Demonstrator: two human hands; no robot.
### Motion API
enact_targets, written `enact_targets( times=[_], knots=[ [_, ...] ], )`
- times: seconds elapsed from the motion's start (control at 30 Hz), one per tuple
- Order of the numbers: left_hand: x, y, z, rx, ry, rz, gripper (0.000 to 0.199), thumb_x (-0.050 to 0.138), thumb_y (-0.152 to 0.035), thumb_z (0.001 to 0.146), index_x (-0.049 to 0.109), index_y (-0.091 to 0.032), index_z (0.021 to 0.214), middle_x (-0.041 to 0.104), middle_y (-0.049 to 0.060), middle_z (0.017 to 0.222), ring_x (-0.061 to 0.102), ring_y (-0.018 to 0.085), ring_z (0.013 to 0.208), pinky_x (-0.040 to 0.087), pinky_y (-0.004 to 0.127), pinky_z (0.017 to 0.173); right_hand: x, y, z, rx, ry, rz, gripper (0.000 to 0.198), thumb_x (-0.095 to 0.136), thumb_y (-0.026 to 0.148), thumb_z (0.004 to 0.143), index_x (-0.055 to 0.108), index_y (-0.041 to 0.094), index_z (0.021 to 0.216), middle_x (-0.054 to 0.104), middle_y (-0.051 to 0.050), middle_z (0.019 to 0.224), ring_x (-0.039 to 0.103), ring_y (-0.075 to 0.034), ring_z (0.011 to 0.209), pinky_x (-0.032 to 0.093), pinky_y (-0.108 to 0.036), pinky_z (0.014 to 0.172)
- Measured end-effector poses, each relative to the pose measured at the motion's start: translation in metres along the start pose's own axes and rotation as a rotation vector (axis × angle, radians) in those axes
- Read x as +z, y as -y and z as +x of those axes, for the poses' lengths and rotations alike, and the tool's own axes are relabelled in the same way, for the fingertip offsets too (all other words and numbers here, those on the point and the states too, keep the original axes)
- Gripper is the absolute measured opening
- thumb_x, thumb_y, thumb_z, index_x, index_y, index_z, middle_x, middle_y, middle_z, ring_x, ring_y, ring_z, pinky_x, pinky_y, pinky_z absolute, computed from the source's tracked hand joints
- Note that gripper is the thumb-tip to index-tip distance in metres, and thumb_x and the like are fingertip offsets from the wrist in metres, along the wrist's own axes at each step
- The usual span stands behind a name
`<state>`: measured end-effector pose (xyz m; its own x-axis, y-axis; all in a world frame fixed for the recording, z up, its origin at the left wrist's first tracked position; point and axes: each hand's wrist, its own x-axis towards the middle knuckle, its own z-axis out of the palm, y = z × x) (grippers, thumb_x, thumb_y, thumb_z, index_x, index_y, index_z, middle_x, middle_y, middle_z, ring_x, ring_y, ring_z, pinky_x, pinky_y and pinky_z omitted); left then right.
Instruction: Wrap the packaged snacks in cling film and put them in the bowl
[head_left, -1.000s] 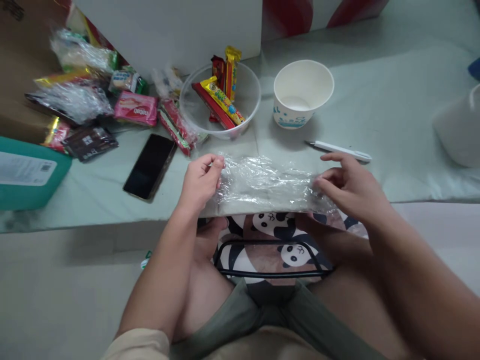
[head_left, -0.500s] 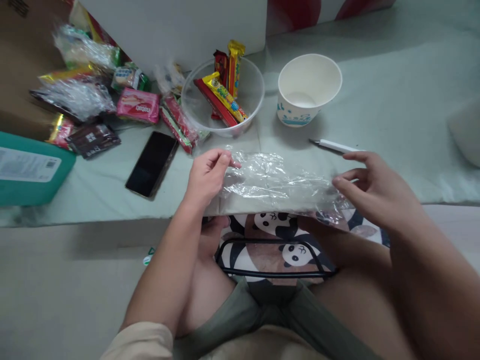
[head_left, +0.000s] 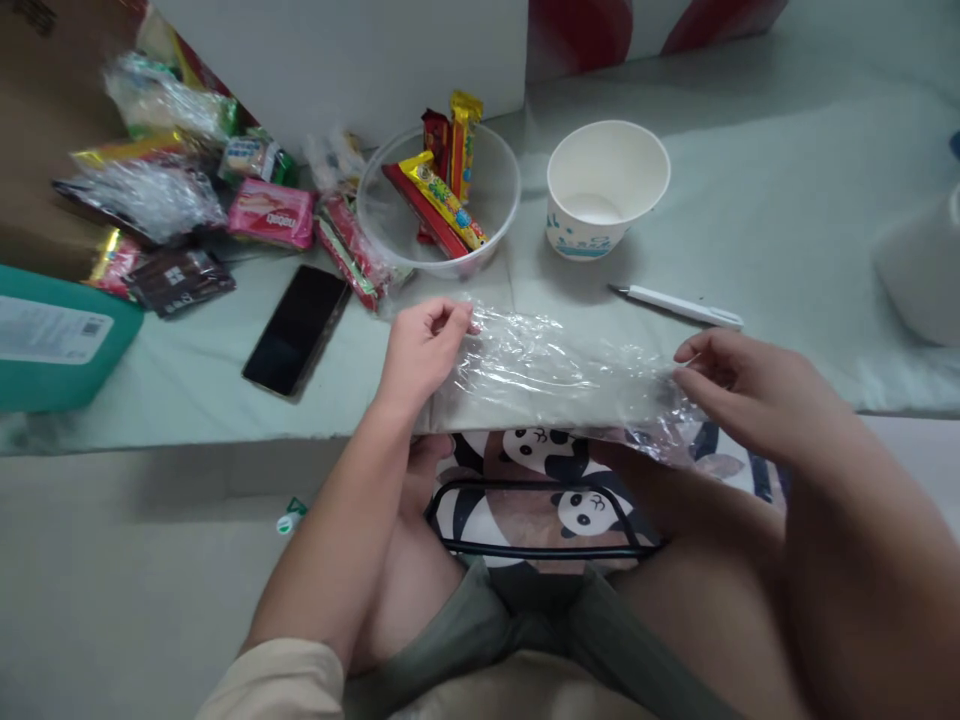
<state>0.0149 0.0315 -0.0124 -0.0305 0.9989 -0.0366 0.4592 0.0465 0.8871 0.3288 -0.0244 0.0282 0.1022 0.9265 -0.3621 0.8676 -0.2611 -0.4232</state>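
A crinkled clear plastic bag (head_left: 555, 365) stretches between my two hands at the table's front edge, its lower right corner hanging past the edge. My left hand (head_left: 426, 345) pinches its left end between thumb and curled fingers. At the other end, my right hand (head_left: 739, 385) has thumb and forefinger closed on the plastic. Just above the right hand lies a white pen (head_left: 679, 305), dark tip to the left. Behind the bag stand a clear plastic bowl (head_left: 364, 235) with several red and yellow wrapped snack bars (head_left: 442, 205) and a white paper cup (head_left: 585, 240).
A black phone (head_left: 296, 330) lies left of my left hand. Beyond it are several packaged snacks (head_left: 270, 212) in a pile and a green box (head_left: 60, 340). A large white box (head_left: 360, 60) stands behind the bowl. At the right edge is a whitish rounded object (head_left: 926, 270).
My right hand has drawn its fingers together onto the bag's right end; its forefinger was raised near the pen before. My left hand keeps its pinch. The view has shifted slightly.
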Motion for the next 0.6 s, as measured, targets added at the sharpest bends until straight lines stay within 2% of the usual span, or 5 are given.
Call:
enact_targets(
  times=[0.13,0.27,0.47,0.6],
  knots=[
    [0.008,-0.002,0.01,0.011,0.009,0.014,0.03,0.067,-0.04,0.09,0.064,-0.018,0.069,0.062,0.0,0.06,0.052,0.011,0.057,0.042,0.024,0.056,-0.005,-0.008,-0.005,-0.017,0.089,-0.133,0.015,0.057,0.033,0.082,0.062,0.024,0.094,0.07,-0.003,0.072,0.059,-0.019,0.058,0.04,-0.033,0.055],
    [0.018,-0.001,0.017,0.026,0.012,0.067,0.026,0.068,-0.039,0.087,0.062,-0.019,0.071,0.063,-0.001,0.063,0.054,0.011,0.059,0.042,0.024,0.059,-0.001,-0.016,-0.006,-0.012,0.149,-0.214,0.017,0.057,0.032,0.082,0.058,0.025,0.098,0.069,-0.001,0.069,0.058,-0.02,0.058,0.037,-0.033,0.054],
    [0.022,0.0,0.016,0.049,-0.065,0.275,0.026,0.068,-0.041,0.086,0.062,-0.02,0.072,0.06,-0.003,0.062,0.051,0.012,0.059,0.038,0.027,0.061,0.006,-0.021,-0.001,-0.017,0.174,-0.21,0.011,0.056,0.031,0.082,0.054,0.026,0.092,0.067,-0.001,0.069,0.056,-0.021,0.06,0.037,-0.034,0.054],
    [0.021,0.002,0.013,0.098,-0.083,0.395,0.026,0.066,-0.041,0.088,0.063,-0.02,0.074,0.06,-0.001,0.063,0.052,0.014,0.061,0.038,0.028,0.063,0.011,-0.022,-0.001,0.001,0.146,-0.201,0.015,0.061,0.036,0.079,0.054,0.026,0.088,0.065,-0.002,0.068,0.053,-0.02,0.057,0.033,-0.033,0.052]
  ],
)
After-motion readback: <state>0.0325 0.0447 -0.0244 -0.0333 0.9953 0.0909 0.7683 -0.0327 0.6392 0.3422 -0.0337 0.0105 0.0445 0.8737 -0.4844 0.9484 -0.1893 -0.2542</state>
